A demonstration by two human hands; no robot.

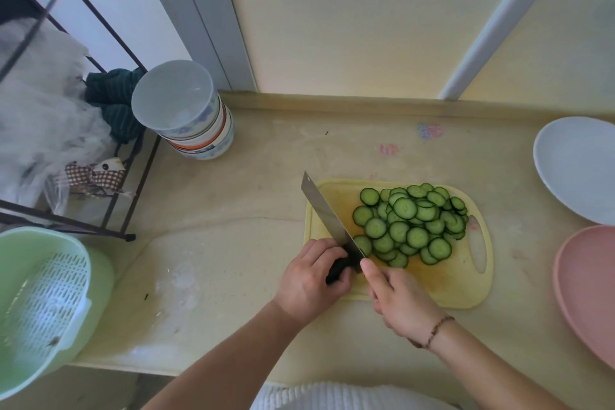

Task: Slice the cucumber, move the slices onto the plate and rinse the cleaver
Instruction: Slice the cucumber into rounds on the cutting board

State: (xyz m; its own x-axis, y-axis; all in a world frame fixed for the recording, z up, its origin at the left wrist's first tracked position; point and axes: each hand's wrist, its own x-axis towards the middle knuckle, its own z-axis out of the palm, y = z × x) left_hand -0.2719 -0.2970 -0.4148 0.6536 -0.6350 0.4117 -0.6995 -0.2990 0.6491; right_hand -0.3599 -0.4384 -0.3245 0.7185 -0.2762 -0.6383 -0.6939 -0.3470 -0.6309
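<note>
A pile of several cucumber slices (412, 223) lies on the yellow cutting board (462, 286). The cleaver (324, 213) rests with its blade on the board's left side, just left of the slices, tip pointing away from me. My left hand (309, 283) grips its black handle. My right hand (399, 299), with a bead bracelet on the wrist, sits beside it over the board's near edge, one finger stretched out to touch the heel of the blade. It holds nothing that I can see. A white plate (572, 170) stands empty at the far right.
A pink plate (585, 289) lies at the right edge, nearer than the white one. Stacked bowls (186, 110) stand at the back left beside a dark wire rack (139, 176) with bags. A green colander basket (40, 303) sits at the near left counter edge.
</note>
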